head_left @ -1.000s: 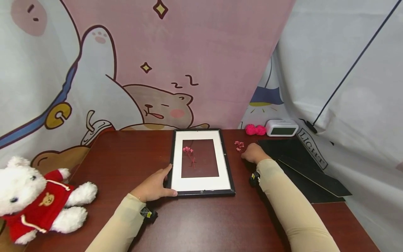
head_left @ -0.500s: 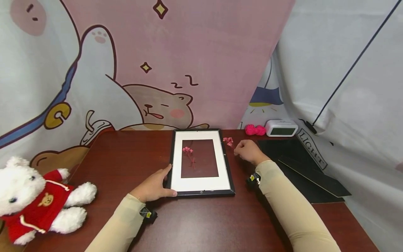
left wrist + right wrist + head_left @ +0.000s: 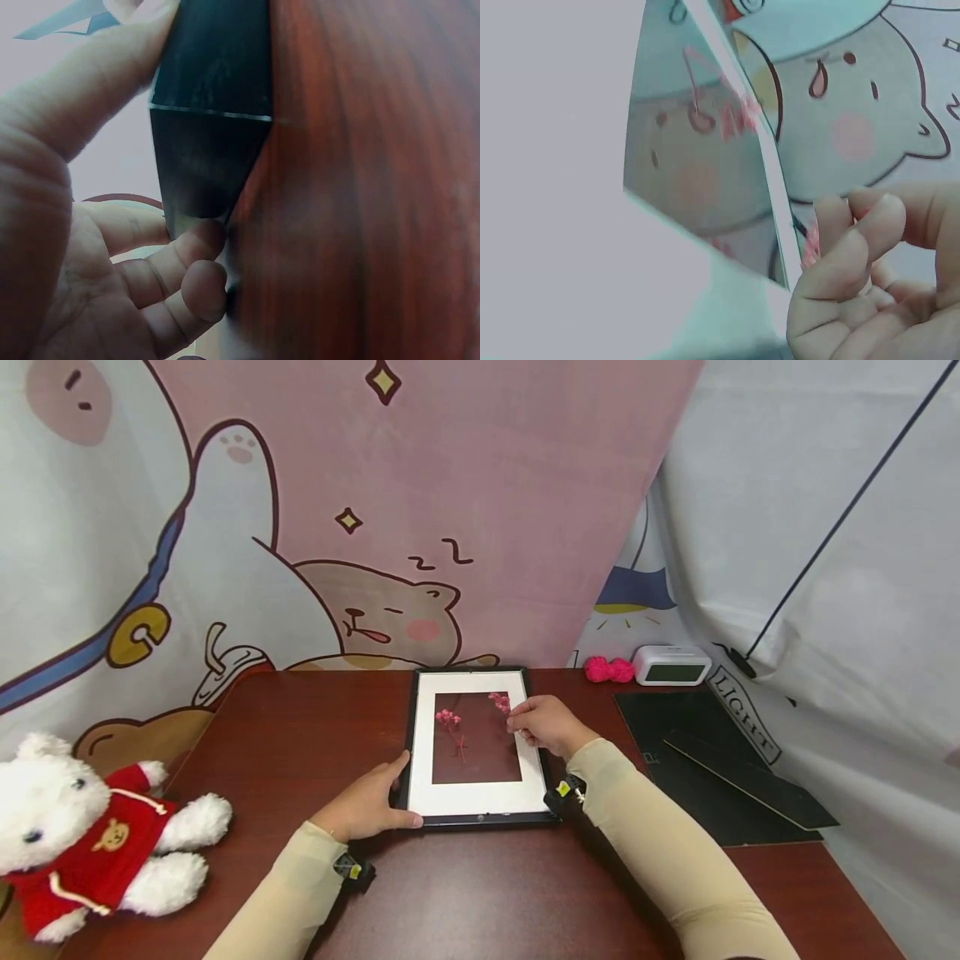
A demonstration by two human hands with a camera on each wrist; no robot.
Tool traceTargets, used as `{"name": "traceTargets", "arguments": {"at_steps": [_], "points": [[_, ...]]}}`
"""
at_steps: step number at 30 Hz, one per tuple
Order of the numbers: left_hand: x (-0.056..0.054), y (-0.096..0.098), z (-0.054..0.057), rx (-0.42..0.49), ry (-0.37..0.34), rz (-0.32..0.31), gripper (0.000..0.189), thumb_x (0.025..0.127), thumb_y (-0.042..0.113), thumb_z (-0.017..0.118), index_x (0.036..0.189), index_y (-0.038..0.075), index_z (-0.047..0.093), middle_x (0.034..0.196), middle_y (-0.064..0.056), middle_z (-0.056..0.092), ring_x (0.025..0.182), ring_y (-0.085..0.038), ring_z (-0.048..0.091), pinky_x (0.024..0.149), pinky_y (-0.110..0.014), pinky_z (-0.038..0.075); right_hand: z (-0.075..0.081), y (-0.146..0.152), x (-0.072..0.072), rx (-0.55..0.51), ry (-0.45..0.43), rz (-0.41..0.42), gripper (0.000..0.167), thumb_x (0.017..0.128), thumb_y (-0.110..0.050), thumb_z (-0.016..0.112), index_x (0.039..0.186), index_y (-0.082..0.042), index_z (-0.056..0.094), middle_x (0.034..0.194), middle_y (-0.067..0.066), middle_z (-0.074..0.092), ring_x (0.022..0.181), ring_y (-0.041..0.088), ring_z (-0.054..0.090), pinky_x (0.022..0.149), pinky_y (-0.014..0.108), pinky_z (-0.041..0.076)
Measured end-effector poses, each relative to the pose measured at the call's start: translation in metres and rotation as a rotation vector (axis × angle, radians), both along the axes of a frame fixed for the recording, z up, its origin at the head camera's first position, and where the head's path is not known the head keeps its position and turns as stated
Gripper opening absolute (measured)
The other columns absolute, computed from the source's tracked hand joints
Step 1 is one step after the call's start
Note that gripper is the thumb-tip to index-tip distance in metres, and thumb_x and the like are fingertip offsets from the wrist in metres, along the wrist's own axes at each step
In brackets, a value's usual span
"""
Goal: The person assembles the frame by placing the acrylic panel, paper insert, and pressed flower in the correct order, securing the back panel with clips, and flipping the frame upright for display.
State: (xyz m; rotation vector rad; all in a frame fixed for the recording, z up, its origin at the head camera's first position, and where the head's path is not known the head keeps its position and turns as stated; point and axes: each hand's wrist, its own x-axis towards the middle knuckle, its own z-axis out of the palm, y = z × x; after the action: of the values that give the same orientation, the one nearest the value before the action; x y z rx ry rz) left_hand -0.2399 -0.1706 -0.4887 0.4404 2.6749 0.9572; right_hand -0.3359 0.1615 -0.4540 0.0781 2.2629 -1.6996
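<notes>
A black picture frame [image 3: 480, 819] with a white mat [image 3: 480, 799] lies flat on the brown table. A dried pink flower sprig [image 3: 447, 717] lies inside the mat's window, toward the left. With thumb and fingers spread round the lower left corner, my left hand [image 3: 369, 800] holds the frame; the left wrist view shows its fingers against the black side [image 3: 210, 60]. My right hand [image 3: 550, 724] pinches a second pink flower sprig [image 3: 498, 701] by its stem over the window's upper right. Its blossoms [image 3: 810, 246] peek past the fingers in the right wrist view; the stem is mostly hidden.
Black boards [image 3: 708, 810] lie on the right side of the table, one partly over the other. Behind them stand a white digital clock [image 3: 672, 666] and a bright pink bundle [image 3: 608, 669]. A white plush bear [image 3: 112, 835] in red sits at the left edge.
My right hand has moved left from beside the black boards to over the frame, carrying the second flower sprig. My left hand and the frame have stayed in place.
</notes>
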Motion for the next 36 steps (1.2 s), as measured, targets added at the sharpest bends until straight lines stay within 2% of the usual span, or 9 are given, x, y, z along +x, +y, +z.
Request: {"name": "traceTargets", "arguments": {"at_steps": [2,6,9,13,16,19,25,30,36], "points": [[0.000,0.000,0.001,-0.001,-0.001,0.000,0.121,0.076,0.043,0.095,0.167,0.005,0.026,0.147,-0.027,0.055,0.129,-0.036,0.062,0.104,-0.057,0.052,0.000,-0.009,0.001,-0.008,-0.036,-0.005,0.020,0.101,-0.005,0.066,0.115,0.008,0.066,0.093,0.014,0.074,0.063,0.009,0.054,0.060,0.024,0.048],[0.000,0.001,0.001,-0.004,0.003,-0.005,0.121,0.076,0.043,0.095,0.167,0.005,0.026,0.146,-0.026,0.056,0.128,-0.035,0.062,0.104,-0.056,0.052,-0.004,-0.022,0.001,0.010,-0.079,-0.007,0.017,0.099,-0.005,0.068,0.112,0.005,0.066,0.079,0.008,0.069,0.060,0.009,0.056,0.059,0.025,0.051],[0.000,0.001,0.001,-0.006,0.007,-0.009,0.120,0.077,0.043,0.095,0.167,0.004,0.025,0.146,-0.026,0.056,0.128,-0.034,0.062,0.104,-0.055,0.051,-0.006,-0.028,0.002,0.007,-0.107,0.013,0.019,0.100,-0.004,0.067,0.116,0.006,0.065,0.072,0.004,0.064,0.059,0.010,0.058,0.060,0.026,0.052],[0.000,0.002,0.001,-0.005,0.003,-0.006,0.120,0.077,0.042,0.095,0.167,0.004,0.025,0.147,-0.026,0.055,0.129,-0.035,0.062,0.105,-0.055,0.051,-0.006,-0.031,0.004,-0.005,-0.133,0.042,0.025,0.101,-0.005,0.065,0.123,0.008,0.063,0.075,0.004,0.065,0.061,0.010,0.060,0.062,0.026,0.054],[0.000,0.001,0.000,-0.006,0.001,-0.001,0.120,0.077,0.041,0.095,0.167,0.005,0.025,0.147,-0.026,0.055,0.129,-0.035,0.062,0.105,-0.055,0.051,-0.003,-0.029,0.006,0.039,-0.095,0.047,0.027,0.101,-0.009,0.066,0.123,0.006,0.065,0.081,0.006,0.067,0.065,0.012,0.061,0.064,0.027,0.056],[-0.001,0.001,-0.001,-0.006,0.003,0.002,0.120,0.077,0.041,0.095,0.167,0.005,0.025,0.147,-0.026,0.055,0.128,-0.035,0.062,0.104,-0.055,0.052,0.002,-0.019,0.010,0.147,0.025,0.043,0.028,0.100,-0.015,0.070,0.122,0.002,0.067,0.091,0.009,0.069,0.072,0.016,0.065,0.067,0.030,0.057],[-0.001,0.001,-0.001,-0.002,-0.006,0.000,0.120,0.077,0.042,0.095,0.167,0.005,0.025,0.149,-0.027,0.054,0.130,-0.036,0.061,0.105,-0.056,0.051,0.007,0.036,0.021,0.361,0.282,0.054,0.035,0.098,-0.025,0.075,0.121,0.001,0.067,0.103,0.016,0.073,0.086,0.025,0.070,0.075,0.037,0.058],[-0.001,-0.001,0.000,-0.007,-0.006,0.008,0.121,0.076,0.041,0.095,0.167,0.004,0.025,0.150,-0.027,0.053,0.130,-0.036,0.061,0.106,-0.056,0.051,0.008,0.097,0.033,0.585,0.359,0.054,0.045,0.098,-0.036,0.075,0.126,-0.002,0.067,0.114,0.017,0.072,0.098,0.028,0.067,0.084,0.044,0.057],[-0.001,0.001,0.002,-0.005,-0.009,0.003,0.120,0.076,0.040,0.095,0.167,0.003,0.025,0.149,-0.028,0.054,0.130,-0.037,0.062,0.105,-0.057,0.051,0.007,0.174,0.052,0.814,0.392,0.081,0.066,0.096,-0.043,0.077,0.140,0.002,0.059,0.137,0.029,0.063,0.122,0.046,0.062,0.102,0.064,0.049]]}}
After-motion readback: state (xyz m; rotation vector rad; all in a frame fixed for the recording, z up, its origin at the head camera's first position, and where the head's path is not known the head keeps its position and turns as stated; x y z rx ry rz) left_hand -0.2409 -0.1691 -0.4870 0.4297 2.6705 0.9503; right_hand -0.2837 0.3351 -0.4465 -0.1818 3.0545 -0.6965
